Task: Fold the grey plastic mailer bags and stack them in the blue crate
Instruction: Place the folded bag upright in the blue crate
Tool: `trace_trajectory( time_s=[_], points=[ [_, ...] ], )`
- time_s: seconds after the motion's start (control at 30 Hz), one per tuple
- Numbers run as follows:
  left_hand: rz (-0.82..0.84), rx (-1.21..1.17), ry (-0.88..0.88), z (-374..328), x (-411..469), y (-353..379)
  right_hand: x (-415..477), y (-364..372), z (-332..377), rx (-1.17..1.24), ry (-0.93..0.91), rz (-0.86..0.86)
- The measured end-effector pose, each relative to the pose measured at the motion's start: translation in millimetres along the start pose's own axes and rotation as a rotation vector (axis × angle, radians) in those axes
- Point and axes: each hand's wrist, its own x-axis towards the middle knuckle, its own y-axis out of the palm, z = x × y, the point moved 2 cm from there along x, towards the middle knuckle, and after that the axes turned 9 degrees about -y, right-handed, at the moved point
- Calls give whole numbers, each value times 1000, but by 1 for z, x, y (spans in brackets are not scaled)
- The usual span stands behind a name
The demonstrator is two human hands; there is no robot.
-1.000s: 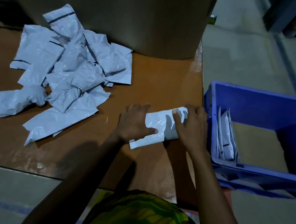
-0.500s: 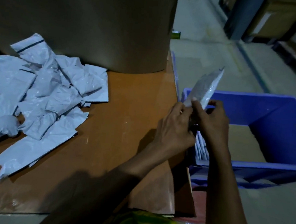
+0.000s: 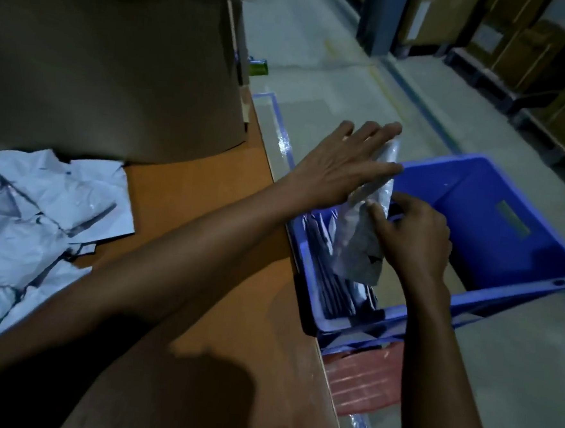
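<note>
Hovering upright over the left end of the blue crate (image 3: 502, 297), the folded grey mailer (image 3: 360, 252) looks crinkled, glossy; right hand (image 3: 414, 241) pinches its right edge, left hand (image 3: 339, 166) presses flat, fingers straight (filed bags (image 3: 331, 280) just beneath). Far green object (image 3: 258, 67): label too blurred to read.

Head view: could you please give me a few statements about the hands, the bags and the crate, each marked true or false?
1. The right hand grips a folded bag above the blue crate. True.
2. The left hand is clenched in a fist. False: its fingers are straight, against the bag.
3. The crate holds no bags yet. False: stacked bags stand along its table-side wall.
4. A pile of loose bags lies on the table. True.
</note>
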Motion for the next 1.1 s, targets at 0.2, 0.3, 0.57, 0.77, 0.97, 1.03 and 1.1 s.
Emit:
trace_trajectory(
  time_s=[0.2, 0.3, 0.57, 0.77, 0.97, 1.03, 1.1],
  points=[
    [59, 52, 228, -3, 28, 50, 6, 1, -36, -97, 26, 64],
    [99, -22, 271, -16, 26, 90, 4, 20, -63, -163, 88, 169],
    [310, -261, 276, -47, 21, 170, 33, 80, -121, -250, 256, 569],
    [670, -189, 267, -52, 14, 193, 48, 118, -135, -133, 318, 794],
    [821, -191, 226, -48, 16, 205, 48, 130, -142, 46, 371, 859],
    [868, -204, 218, -52, 14, 208, 45, 133, -142, 93, 366, 865],
    [964, -137, 294, -56, 7, 210, 40, 140, -142, 98, 328, 908]
  ],
)
